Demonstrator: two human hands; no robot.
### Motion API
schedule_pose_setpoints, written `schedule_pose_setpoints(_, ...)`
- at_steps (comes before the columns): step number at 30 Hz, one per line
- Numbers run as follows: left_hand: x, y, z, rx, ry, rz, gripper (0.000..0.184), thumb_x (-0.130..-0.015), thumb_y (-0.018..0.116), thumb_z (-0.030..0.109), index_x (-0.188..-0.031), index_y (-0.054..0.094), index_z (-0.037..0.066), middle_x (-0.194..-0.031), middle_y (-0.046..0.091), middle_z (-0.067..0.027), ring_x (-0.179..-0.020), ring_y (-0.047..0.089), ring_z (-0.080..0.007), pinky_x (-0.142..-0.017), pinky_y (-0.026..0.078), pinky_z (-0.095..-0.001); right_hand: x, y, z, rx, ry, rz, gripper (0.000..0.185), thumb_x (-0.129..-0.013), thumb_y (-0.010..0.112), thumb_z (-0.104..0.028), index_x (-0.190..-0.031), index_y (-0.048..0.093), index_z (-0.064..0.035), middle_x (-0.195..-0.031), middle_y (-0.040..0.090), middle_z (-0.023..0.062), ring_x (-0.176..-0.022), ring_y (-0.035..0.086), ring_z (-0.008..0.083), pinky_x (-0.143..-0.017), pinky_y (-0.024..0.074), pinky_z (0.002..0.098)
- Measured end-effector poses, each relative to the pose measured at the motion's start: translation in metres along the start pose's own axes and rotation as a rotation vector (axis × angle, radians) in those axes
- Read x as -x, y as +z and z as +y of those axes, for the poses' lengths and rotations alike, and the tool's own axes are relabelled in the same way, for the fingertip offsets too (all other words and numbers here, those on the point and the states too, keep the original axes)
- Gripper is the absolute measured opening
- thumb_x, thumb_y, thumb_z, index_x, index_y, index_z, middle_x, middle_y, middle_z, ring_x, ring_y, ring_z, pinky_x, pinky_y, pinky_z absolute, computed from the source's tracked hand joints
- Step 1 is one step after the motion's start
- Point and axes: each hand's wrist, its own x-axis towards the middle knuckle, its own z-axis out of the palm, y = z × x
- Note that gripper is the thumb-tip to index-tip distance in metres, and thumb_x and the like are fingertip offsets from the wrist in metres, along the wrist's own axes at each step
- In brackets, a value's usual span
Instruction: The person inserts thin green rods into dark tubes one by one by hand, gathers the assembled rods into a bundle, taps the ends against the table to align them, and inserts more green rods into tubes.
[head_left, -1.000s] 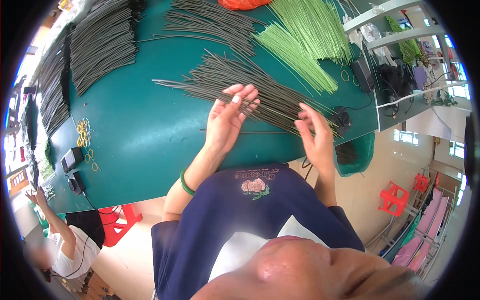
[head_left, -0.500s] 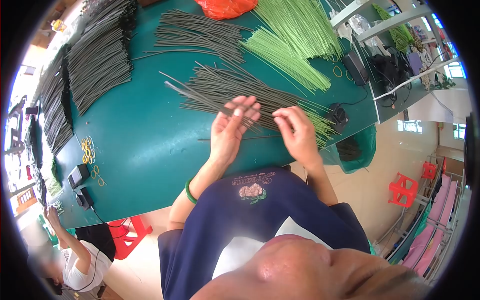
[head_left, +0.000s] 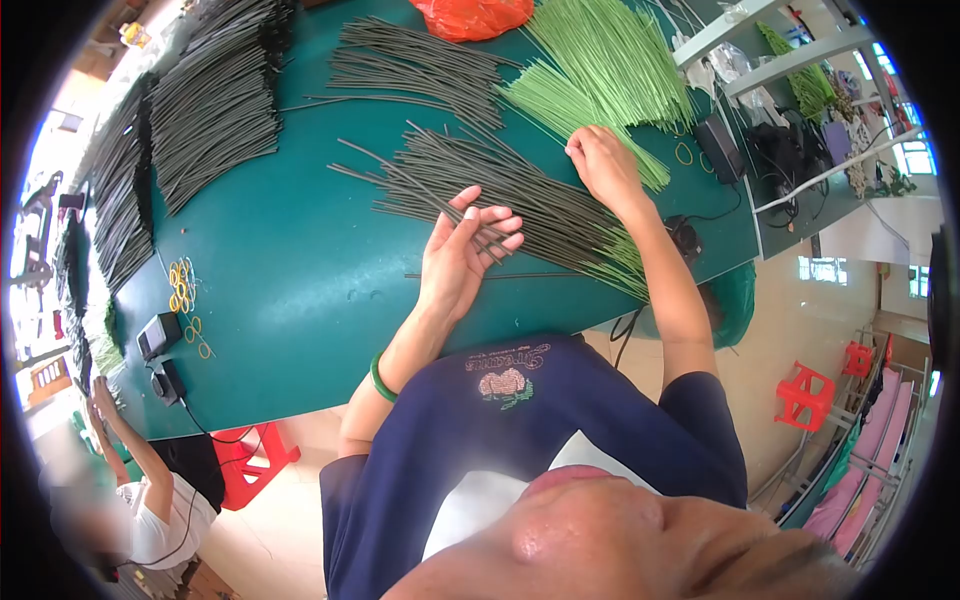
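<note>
stems (head_left: 422,194) in left hand (head_left: 455,262), partly hidden by thumb (head_left: 464,227)

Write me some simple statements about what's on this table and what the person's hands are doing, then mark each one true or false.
1. The left hand holds a few dark sticks. True.
2. The right hand is resting on the orange bag. False: it is by the light green sticks; whether it grips one is hard to tell.
3. Yellow loops lie on the table. True.
4. The green bracelet is on the right wrist. False: it is on the left wrist.
5. All the sticks on the table are one colour. False: some are dark and others light green.
</note>
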Motion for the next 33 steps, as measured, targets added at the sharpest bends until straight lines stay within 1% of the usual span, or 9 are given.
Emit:
schedule_pose_setpoints(2,0.000,0.002,0.004,0.036,0.000,0.019,0.041,-0.108,0.043,0.003,-0.148,0.040,-0.003,-0.126,0.064,-0.0223,-0.119,0.066,-0.0327,-0.105,0.056,-0.0470,-0.002,0.007,0.006,0.063,-0.073,0.008,0.006,-0.094,0.062,-0.009,-0.092,0.065,-0.0039,-0.094,0.068,0.0123,-0.095,0.064,0.0325,-0.083,0.0523,0.0471)
schedule_pose_setpoints(6,-0.006,-0.005,0.003,0.104,0.006,0.015,0.039,-0.106,0.047,0.000,-0.145,0.045,-0.003,-0.140,0.059,-0.0238,-0.129,0.061,-0.0335,-0.112,0.052,-0.0498,-0.003,-0.003,0.017,0.170,-0.126,0.124,0.009,-0.092,0.059,-0.005,-0.100,0.062,-0.0025,-0.093,0.067,0.0149,-0.094,0.063,0.0363,-0.082,0.0514,0.0491)
schedule_pose_setpoints(7,-0.005,-0.005,0.004,0.106,0.003,0.017,0.039,-0.107,0.047,0.000,-0.145,0.046,-0.003,-0.140,0.058,-0.0233,-0.129,0.061,-0.0334,-0.113,0.051,-0.0502,0.002,-0.021,0.012,0.093,0.031,0.097,0.009,-0.096,0.056,-0.007,-0.104,0.059,-0.0019,-0.095,0.066,0.0175,-0.096,0.063,0.0379,-0.084,0.0501,0.0488)
schedule_pose_setpoints(9,-0.004,-0.003,0.007,0.107,0.000,0.019,0.037,-0.107,0.048,0.002,-0.144,0.047,-0.003,-0.142,0.058,-0.0225,-0.130,0.060,-0.0332,-0.114,0.050,-0.0510,0.007,-0.051,0.009,0.022,0.076,0.212,0.012,-0.100,0.056,-0.008,-0.108,0.062,-0.0015,-0.097,0.067,0.0172,-0.097,0.063,0.0368,-0.086,0.0495,0.0471)
schedule_pose_setpoints(11,-0.004,-0.003,0.006,0.136,0.011,0.017,0.036,-0.107,0.048,0.002,-0.143,0.047,-0.003,-0.143,0.057,-0.0225,-0.131,0.059,-0.0336,-0.115,0.049,-0.0512,0.022,-0.074,0.011,-0.043,-0.024,0.288,0.017,-0.103,0.056,-0.012,-0.113,0.067,-0.0037,-0.101,0.069,0.0152,-0.097,0.063,0.0357,-0.087,0.0492,0.0446)
schedule_pose_setpoints(12,-0.005,-0.004,0.006,0.149,0.016,0.015,0.036,-0.107,0.048,0.002,-0.143,0.047,-0.003,-0.143,0.057,-0.0224,-0.132,0.059,-0.0337,-0.115,0.049,-0.0513,0.033,-0.090,0.001,-0.111,0.032,0.231,0.018,-0.101,0.060,-0.010,-0.113,0.072,-0.0048,-0.099,0.070,0.0114,-0.093,0.063,0.0294,-0.083,0.0505,0.0387)
schedule_pose_setpoints(17,-0.009,-0.009,0.007,0.219,0.096,-0.014,0.037,-0.107,0.047,0.001,-0.144,0.046,-0.004,-0.146,0.054,-0.0246,-0.135,0.056,-0.0352,-0.118,0.046,-0.0507,0.096,-0.099,-0.038,-0.363,0.062,0.135,0.014,-0.095,0.068,-0.002,-0.105,0.078,-0.0044,-0.092,0.070,0.0057,-0.084,0.060,0.0165,-0.070,0.0491,0.0298)
schedule_pose_setpoints(22,-0.011,-0.010,0.011,0.225,0.112,0.000,0.041,-0.107,0.048,0.000,-0.147,0.043,-0.005,-0.148,0.051,-0.0257,-0.139,0.052,-0.0360,-0.120,0.044,-0.0494,0.123,-0.085,-0.037,-0.446,0.127,0.084,0.015,-0.094,0.069,-0.001,-0.105,0.078,-0.0046,-0.093,0.071,0.0052,-0.085,0.060,0.0177,-0.072,0.0502,0.0300)
schedule_pose_setpoints(33,-0.009,-0.008,0.011,0.214,0.131,-0.002,0.039,-0.107,0.048,0.001,-0.145,0.044,-0.005,-0.146,0.054,-0.0250,-0.135,0.056,-0.0338,-0.119,0.046,-0.0489,0.120,-0.084,-0.040,-0.459,0.147,0.049,0.015,-0.094,0.070,-0.001,-0.105,0.078,-0.0052,-0.092,0.070,0.0046,-0.085,0.060,0.0176,-0.072,0.0507,0.0300)
